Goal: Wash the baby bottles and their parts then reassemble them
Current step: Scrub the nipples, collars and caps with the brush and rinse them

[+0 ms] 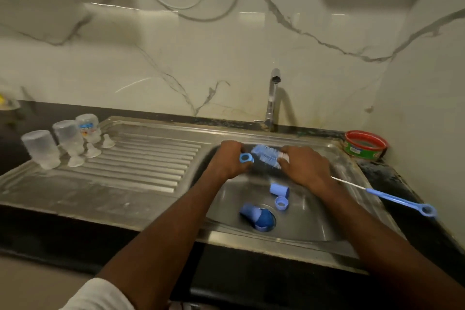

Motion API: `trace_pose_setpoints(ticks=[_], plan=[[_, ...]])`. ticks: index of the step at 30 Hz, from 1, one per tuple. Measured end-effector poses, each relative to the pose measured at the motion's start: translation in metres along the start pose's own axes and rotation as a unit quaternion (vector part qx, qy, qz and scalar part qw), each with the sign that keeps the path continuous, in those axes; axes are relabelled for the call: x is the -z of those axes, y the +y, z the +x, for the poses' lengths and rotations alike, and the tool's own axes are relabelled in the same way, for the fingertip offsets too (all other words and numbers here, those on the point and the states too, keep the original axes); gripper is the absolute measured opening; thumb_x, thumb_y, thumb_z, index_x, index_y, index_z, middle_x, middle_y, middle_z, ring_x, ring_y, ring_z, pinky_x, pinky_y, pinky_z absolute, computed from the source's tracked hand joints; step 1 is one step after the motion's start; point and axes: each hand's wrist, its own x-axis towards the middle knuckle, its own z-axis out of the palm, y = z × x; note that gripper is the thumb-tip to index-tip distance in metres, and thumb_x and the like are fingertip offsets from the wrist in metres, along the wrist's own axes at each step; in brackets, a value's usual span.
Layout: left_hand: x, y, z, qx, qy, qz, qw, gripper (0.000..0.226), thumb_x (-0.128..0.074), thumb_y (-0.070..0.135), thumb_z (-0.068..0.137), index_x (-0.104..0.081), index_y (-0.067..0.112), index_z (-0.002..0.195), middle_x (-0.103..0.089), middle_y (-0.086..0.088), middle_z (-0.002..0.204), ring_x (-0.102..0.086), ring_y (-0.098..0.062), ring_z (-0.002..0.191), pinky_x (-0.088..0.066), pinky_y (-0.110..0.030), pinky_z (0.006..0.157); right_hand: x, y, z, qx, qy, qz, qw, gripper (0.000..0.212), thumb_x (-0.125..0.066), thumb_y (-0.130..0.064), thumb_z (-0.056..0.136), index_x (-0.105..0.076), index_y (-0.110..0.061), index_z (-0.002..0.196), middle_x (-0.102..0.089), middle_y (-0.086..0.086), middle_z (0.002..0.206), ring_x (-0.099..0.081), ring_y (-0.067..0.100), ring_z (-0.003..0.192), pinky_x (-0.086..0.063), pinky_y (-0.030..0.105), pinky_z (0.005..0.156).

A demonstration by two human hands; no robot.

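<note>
Bottle parts lie nearest in the sink (314, 224) basin: a blue cap (253, 214) over the drain, a blue ring (281, 202) and a second cap (278, 189) just beyond. Above the basin the left hand (227, 162) grips the loop end of a bottle brush (266, 156) while the right hand (305, 166) closes round a part at its bristles, with a thin blue brush (400, 200) on the tabletop (407, 209) at right. Farther left, three clear bottles (66, 141) stand inverted by three teats (93, 151) on the drainboard (141, 166); tap (271, 100) and red tub (364, 145) sit behind.
</note>
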Motion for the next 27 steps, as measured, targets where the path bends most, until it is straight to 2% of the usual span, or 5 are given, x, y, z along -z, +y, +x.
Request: trace_pose_setpoints(ticks=[3,10,15,21,27], plan=[[0.048,-0.031,-0.016,0.015,0.01,0.037,0.999,0.034,-0.08,0.041,0.079,-0.076,0.016,0.1,-0.074,-0.005,0.094,-0.067,-0.021,0.09,-0.051,-0.031,0.079,0.002,-0.049,0.008,0.06,0.025,0.072,0.995,0.036,-0.049,-0.05,0.095,-0.062,-0.031,0.123,-0.07,0.005,0.117,-0.064,0.031,0.105,-0.053,0.042,0.085],[0.167,-0.12,-0.064,0.114,0.006,0.13,0.985,0.041,-0.076,0.034,0.085,-0.072,0.009,0.118,-0.07,-0.01,0.118,-0.062,-0.026,0.114,-0.048,-0.033,0.093,0.006,-0.205,0.026,0.128,-0.022,0.143,0.981,0.043,-0.051,-0.05,0.097,-0.057,-0.034,0.136,-0.062,0.003,0.137,-0.058,0.029,0.123,-0.048,0.04,0.097],[0.23,-0.189,-0.101,0.176,0.008,0.183,0.967,0.038,-0.075,0.028,0.086,-0.071,0.007,0.118,-0.069,-0.01,0.121,-0.062,-0.025,0.115,-0.049,-0.034,0.097,-0.003,-0.294,0.023,0.171,-0.027,0.144,0.974,0.032,-0.05,-0.043,0.097,-0.063,-0.034,0.125,-0.064,0.003,0.128,-0.06,0.027,0.119,-0.043,0.035,0.083],[0.241,-0.233,-0.122,0.206,0.012,0.202,0.958,0.039,-0.075,0.033,0.089,-0.069,0.017,0.124,-0.069,-0.004,0.121,-0.061,-0.02,0.112,-0.051,-0.031,0.093,-0.025,-0.343,0.021,0.182,-0.044,0.15,0.971,0.024,-0.052,-0.036,0.094,-0.065,-0.031,0.114,-0.067,0.002,0.117,-0.063,0.028,0.108,-0.038,0.033,0.075],[0.227,-0.241,-0.115,0.212,0.011,0.212,0.954,0.041,-0.076,0.038,0.089,-0.066,0.022,0.125,-0.066,-0.001,0.122,-0.061,-0.018,0.11,-0.05,-0.03,0.084,-0.036,-0.354,0.024,0.181,-0.03,0.156,0.971,0.027,-0.051,-0.038,0.095,-0.064,-0.032,0.118,-0.068,0.003,0.112,-0.063,0.028,0.102,-0.04,0.033,0.073]])
